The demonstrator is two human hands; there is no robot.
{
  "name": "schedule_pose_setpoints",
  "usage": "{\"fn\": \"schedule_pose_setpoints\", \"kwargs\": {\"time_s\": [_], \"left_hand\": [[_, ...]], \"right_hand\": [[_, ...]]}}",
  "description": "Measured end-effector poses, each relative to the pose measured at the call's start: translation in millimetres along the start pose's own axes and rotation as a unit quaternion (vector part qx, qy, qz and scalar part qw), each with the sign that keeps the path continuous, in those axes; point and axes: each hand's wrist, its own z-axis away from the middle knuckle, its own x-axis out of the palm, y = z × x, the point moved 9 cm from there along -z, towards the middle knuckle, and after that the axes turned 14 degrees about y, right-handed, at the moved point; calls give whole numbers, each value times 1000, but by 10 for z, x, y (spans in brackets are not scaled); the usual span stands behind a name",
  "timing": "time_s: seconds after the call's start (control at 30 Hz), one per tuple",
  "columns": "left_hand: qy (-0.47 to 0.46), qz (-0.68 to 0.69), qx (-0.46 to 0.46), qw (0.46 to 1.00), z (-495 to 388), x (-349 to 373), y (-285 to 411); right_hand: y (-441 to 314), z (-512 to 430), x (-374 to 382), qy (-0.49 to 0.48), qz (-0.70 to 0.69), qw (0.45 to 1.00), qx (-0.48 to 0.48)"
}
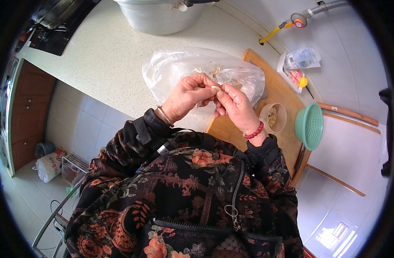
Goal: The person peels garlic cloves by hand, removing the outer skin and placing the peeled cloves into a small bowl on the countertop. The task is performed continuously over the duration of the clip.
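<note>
My left hand (192, 93) and my right hand (232, 101) meet at the fingertips and pinch a small pale garlic clove (215, 87) between them. Part of the clove is hidden by the fingers. Just beyond the hands lies a clear plastic bag (164, 69) with pale, papery bits inside. To the right of my right hand, a small white cup (281, 117) holds several peeled garlic cloves (272, 116) on a wooden board (280, 87).
A large metal pot (161, 19) stands at the counter's far side. A green plastic colander (309, 126) and a white basket (288, 75) are at the right. The cooktop (51, 40) is at far left, a gas valve (298, 21) at upper right.
</note>
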Motion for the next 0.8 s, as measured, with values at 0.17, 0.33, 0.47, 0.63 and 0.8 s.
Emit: {"fn": "schedule_pose_setpoints", "kwargs": {"time_s": [0.17, 0.33, 0.47, 0.63, 0.8], "left_hand": [[22, -47, 15, 999, 2, 1, 30], [26, 0, 5, 1000, -18, -4, 14], [18, 28, 3, 999, -20, 7, 4], [26, 21, -2, 999, -38, -12, -7], [50, -19, -17, 998, -54, -47, -40]], "right_hand": [[-60, 3, -9, 4, 38, 999, -30], [-73, -2, 13, 0, 40, 998, -38], [-53, -3, 18, -4, 34, 999, -34], [-17, 0, 26, 4, 53, 998, -31], [-38, 5, 11, 22, 119, 991, -49]]}}
